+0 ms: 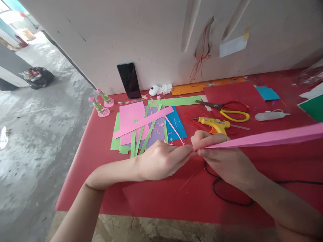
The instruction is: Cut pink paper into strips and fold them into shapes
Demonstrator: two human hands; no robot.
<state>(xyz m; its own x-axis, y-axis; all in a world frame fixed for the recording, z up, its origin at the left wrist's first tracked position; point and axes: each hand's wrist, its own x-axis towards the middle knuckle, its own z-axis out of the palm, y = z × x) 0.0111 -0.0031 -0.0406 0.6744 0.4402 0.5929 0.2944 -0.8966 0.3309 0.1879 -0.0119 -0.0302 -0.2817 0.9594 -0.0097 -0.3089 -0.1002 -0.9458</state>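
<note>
– Hands status?
– Left hand (161, 161) and right hand (222, 158) meet at centre frame, above the red table (151, 198). Fingers of both are pinched tight on the narrow end of the pink strip (264, 138).
– Strip position?
– Lifted off the table, running from the pinch out to the right edge of the frame and widening as it goes.
– Containers?
– White glue bottle (270, 115) lies on its side, right of centre; can't tell the fill level. The clear tub (309, 75) at upper right is too blurred to read its contents.
– Nearby?
– Glue gun (214, 123) is just behind the right hand, with the scissors (227, 109) behind it. The paper stack (148, 126) is behind the left hand. The black cord (227, 198) loops under the right wrist.
</note>
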